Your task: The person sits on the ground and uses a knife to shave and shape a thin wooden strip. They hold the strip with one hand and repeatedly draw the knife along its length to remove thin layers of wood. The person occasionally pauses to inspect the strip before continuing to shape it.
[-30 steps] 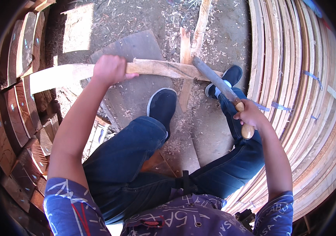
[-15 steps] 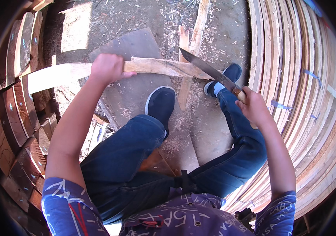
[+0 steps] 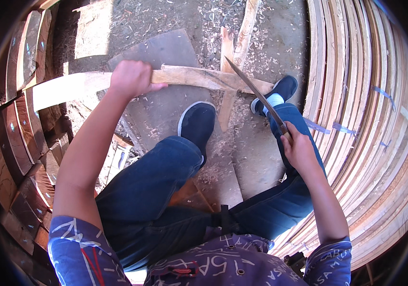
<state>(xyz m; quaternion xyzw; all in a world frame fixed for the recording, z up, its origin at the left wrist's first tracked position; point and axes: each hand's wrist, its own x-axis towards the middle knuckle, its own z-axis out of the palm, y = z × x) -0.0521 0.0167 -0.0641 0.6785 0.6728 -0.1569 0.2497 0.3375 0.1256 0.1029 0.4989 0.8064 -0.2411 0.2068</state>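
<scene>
A long wooden plank [image 3: 197, 78] lies crosswise in front of me, its pale end at the left and its narrower end by my far shoe. My left hand [image 3: 132, 78] is wrapped around it, left of the middle. In my right hand [image 3: 300, 147] is a machete [image 3: 256, 93], gripped by its handle, which my fingers mostly hide. Its long dark blade points away and to the left, with its middle above the plank's right end. I cannot tell whether blade and wood touch. Under the plank another narrow wooden piece [image 3: 226, 109] runs away from me.
Long boards [image 3: 337, 62] are stacked along the right, some with bluish ties [image 3: 343, 128]. Stacked timber blocks [image 3: 22, 128] stand at the left. A flat dark board [image 3: 166, 52] lies on the ground among wood shavings [image 3: 209, 176]. My shoes [image 3: 197, 125] are close to the plank.
My right hand has moved slightly left and nearer to me, and the machete blade has turned, now showing more of its edge. My left hand keeps its hold, almost unmoved.
</scene>
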